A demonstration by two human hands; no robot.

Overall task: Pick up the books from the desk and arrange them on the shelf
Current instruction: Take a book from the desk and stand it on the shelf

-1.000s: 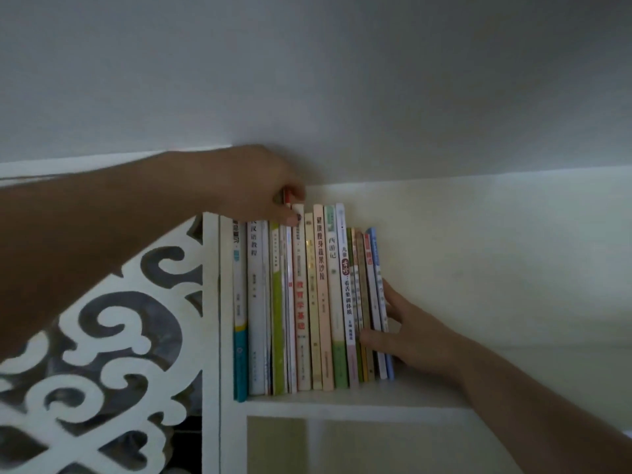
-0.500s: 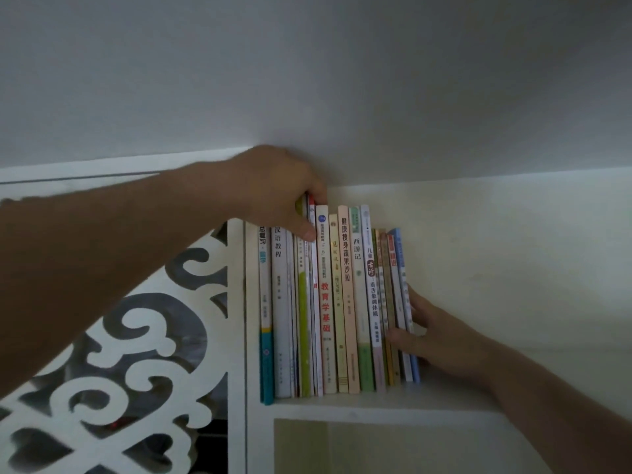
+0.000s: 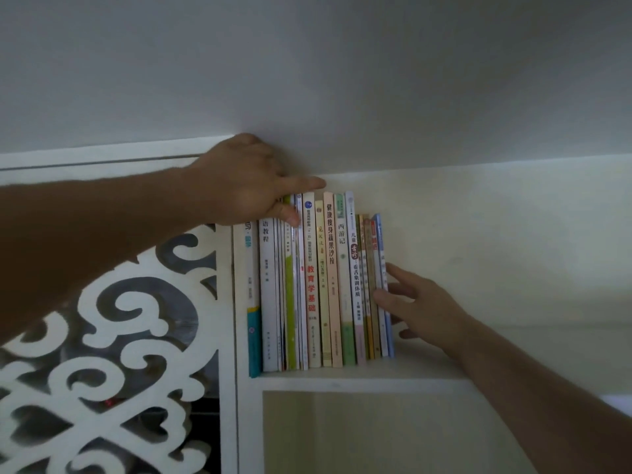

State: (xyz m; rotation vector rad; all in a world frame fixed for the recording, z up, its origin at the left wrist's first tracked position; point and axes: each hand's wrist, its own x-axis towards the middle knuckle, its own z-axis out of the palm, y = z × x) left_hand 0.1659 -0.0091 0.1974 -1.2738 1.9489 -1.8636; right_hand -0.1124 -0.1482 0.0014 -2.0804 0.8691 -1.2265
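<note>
A white painted wooden shelf (image 3: 362,383) with a pale cream back wall carries a row of thin paperback books (image 3: 318,285) standing upright on its board, spines facing out. The row is packed against the white upright panel (image 3: 228,302) at the shelf's left end; to the left of that panel is a white carved scrollwork screen (image 3: 113,336). From left to right the spines include a white book with a teal foot (image 3: 253,323), a plain white book (image 3: 269,302), a lime-green spine (image 3: 290,302), a white spine with red characters (image 3: 312,289), two cream spines, a pale green one, and shorter tan and light blue books (image 3: 384,302) at the right end. The board to the right of the row is bare. Below the board is another open compartment (image 3: 359,432)
</note>
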